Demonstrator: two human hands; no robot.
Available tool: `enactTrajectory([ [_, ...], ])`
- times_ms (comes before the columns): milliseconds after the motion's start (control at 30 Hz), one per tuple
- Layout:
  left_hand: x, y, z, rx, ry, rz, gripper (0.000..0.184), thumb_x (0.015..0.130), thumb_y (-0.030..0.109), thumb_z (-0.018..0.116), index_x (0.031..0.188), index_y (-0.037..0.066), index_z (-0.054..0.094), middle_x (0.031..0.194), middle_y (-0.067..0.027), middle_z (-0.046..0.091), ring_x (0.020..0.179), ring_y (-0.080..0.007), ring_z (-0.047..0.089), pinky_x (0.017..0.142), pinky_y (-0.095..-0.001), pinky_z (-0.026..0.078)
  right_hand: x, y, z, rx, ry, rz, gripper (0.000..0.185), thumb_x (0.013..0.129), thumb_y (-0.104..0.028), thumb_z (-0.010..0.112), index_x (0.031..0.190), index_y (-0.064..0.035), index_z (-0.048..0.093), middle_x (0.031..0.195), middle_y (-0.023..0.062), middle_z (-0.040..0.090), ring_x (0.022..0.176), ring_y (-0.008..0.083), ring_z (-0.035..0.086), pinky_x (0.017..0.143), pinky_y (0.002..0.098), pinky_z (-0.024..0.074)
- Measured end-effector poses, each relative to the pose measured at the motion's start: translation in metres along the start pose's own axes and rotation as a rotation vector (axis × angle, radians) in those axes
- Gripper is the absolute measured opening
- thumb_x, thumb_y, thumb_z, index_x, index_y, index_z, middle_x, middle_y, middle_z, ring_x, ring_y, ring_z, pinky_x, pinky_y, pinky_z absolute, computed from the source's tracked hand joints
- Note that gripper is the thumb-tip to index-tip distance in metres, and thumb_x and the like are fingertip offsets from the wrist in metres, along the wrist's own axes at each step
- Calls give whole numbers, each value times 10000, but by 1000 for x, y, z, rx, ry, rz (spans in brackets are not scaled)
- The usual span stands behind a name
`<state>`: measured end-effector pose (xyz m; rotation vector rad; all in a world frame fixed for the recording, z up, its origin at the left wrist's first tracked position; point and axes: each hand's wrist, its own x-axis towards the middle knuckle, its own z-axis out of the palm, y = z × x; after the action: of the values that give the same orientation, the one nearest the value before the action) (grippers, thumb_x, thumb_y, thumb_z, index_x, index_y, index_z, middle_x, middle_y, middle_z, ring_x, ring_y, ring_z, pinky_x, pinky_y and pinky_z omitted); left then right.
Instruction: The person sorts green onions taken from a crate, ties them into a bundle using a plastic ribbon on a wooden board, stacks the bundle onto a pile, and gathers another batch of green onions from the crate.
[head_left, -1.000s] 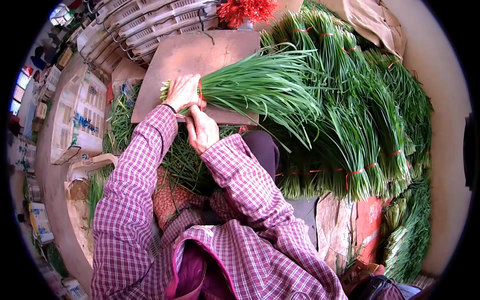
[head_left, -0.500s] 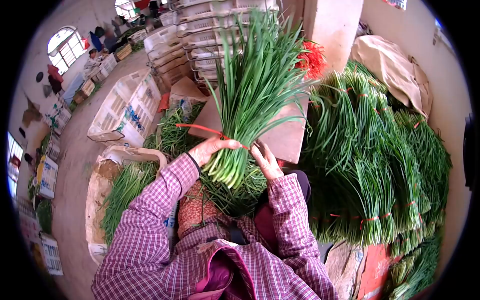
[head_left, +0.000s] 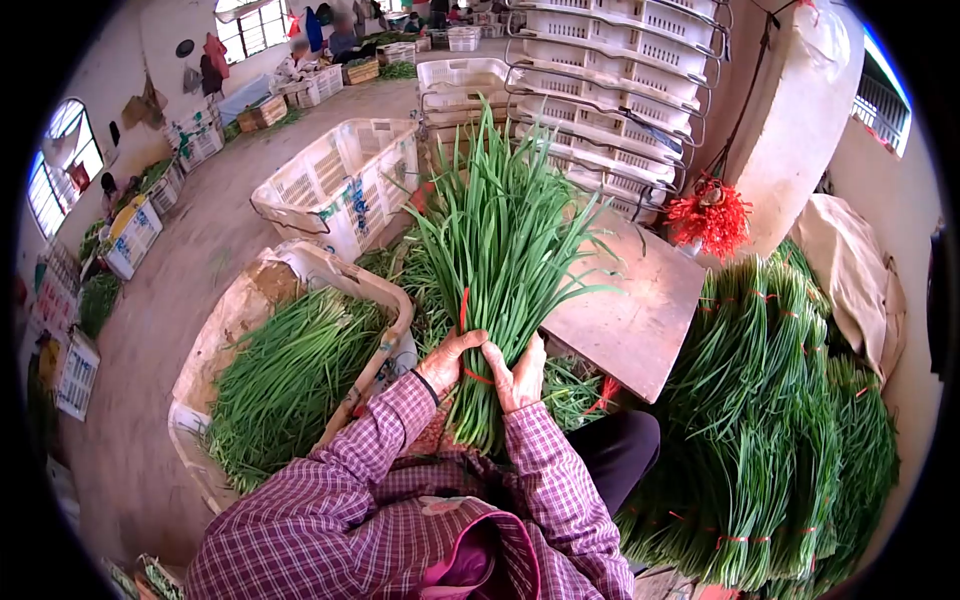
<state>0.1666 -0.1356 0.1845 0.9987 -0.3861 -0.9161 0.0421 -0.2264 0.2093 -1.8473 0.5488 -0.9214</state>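
A bunch of garlic chives (head_left: 505,240) stands nearly upright above my lap, leaves fanned out at the top and pale cut ends downward. My left hand (head_left: 450,362) is closed round its lower left side, the thumb across the stems. From the right, my right hand (head_left: 519,374) grips the same bunch, thumb in front and fingers partly hidden behind it. Between the hands a red tie (head_left: 478,377) circles the stems. Its loose end points upward beside the leaves, just above my left hand.
Left of me, a lined crate (head_left: 400,318) holds loose chives (head_left: 290,385). A board (head_left: 640,300) lies ahead on the right, below hanging red ties (head_left: 710,218). Tied bunches (head_left: 750,420) are piled at my right. Stacked crates (head_left: 610,90) rise in front; people sit farther off.
The view has swung left, showing more of the lined crate. In the picture, the bunch and both hands sit lower. The tie's loose end, once pointing left, now points up.
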Motion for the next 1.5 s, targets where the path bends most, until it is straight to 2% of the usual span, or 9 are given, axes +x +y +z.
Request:
enactTrajectory([
  [167,-11,6,-8,-125,-69,-105,609,654,242,805,1192,60,584,1143,-60,621,1003,-218,599,907,-372,492,13,-5,7,366,35,-2,851,740,-334,797,1346,52,341,1264,221,494,1149,323,500,989,405,390],
  [400,-30,14,-24,133,-146,-105,830,629,298,778,1363,81,456,1272,-69,544,1167,-232,492,1021,-382,357,77,-16,-38,389,333,289,635,756,-259,769,1240,44,490,1133,219,612,943,256,626,822,420,541],
  [467,-31,15,-33,142,-160,-119,831,627,294,775,1364,79,456,1281,-64,538,1165,-228,489,1022,-377,350,107,29,-65,553,318,81,634,808,-193,736,1322,19,432,1134,156,592,999,260,581,916,393,472],
  [600,-36,18,-40,144,-172,-79,851,628,297,777,1378,78,442,1285,-65,537,1173,-219,494,1025,-375,359,135,28,-141,610,561,-56,394,878,-175,670,1209,-26,517,915,67,612,723,113,586,669,262,497],
  [800,-40,22,-45,237,-166,-135,860,620,272,792,1379,79,437,1270,-85,548,1164,-233,512,1006,-394,400,90,-89,-128,-306,404,-505,48,827,-137,676,870,-118,665,929,55,628,926,204,565,840,365,441],
  [967,-46,25,-38,282,-149,-125,766,612,248,771,1299,37,506,1188,-90,592,1090,-222,553,976,-366,426,91,-101,-88,-634,209,-657,191,678,-202,740,818,-118,640,1094,23,578,1059,264,514,991,493,334],
  [1200,-51,30,-35,346,-154,-123,881,570,314,801,1339,46,464,1239,-101,538,1150,-251,493,999,-408,384,96,-85,-73,-697,228,-663,165,718,-137,679,856,-62,627,1079,31,585,1086,271,502,979,477,335],
  [1333,-55,34,-31,374,-167,-74,893,571,322,800,1343,37,454,1244,-101,532,1166,-252,479,1011,-408,368,123,-61,-98,-732,509,-655,121,818,-159,627,862,-48,608,989,69,605,1002,281,539,932,424,363],
  [1500,-61,34,-39,423,-189,-76,887,578,256,788,1360,35,432,1277,-98,517,1197,-254,462,1045,-405,336,120,-90,-155,-366,374,-363,268,893,-252,613,769,-15,617,716,94,602,751,225,586,796,366,428],
])
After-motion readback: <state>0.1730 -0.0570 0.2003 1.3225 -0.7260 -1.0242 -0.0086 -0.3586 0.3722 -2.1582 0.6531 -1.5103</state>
